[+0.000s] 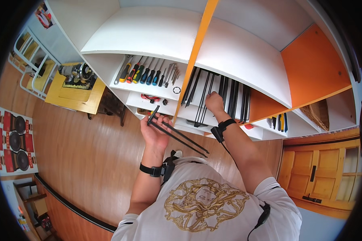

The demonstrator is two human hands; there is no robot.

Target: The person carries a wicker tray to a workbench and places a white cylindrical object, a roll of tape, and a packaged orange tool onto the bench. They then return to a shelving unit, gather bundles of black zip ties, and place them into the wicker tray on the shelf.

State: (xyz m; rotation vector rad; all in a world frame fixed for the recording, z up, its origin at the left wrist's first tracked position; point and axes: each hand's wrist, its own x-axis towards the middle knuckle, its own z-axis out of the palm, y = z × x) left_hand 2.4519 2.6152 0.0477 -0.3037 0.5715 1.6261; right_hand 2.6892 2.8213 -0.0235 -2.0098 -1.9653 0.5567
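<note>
My left hand (155,129), palm up, holds a black two-pronged metal display hook (181,137). Its crossbar lies across the fingers and both long prongs point down to the right, towards my body. On a white shelf to the right, my right hand (214,102) is curled over similar long black hooks (202,104) laid side by side. Its fingers are closed at one of the hooks, though the grip is partly hidden by the hand itself. More black hooks (233,96) lie just right of that hand, their lower ends reaching past the shelf edge.
Left of the orange divider (196,45), screwdrivers (144,75), an adjustable wrench (120,73) and small metal tools lie on a shelf. Utility knives (280,122) and a wicker basket (318,113) occupy shelves at right. A yellow table (75,96) bears a machine. A wooden door (316,171) stands right.
</note>
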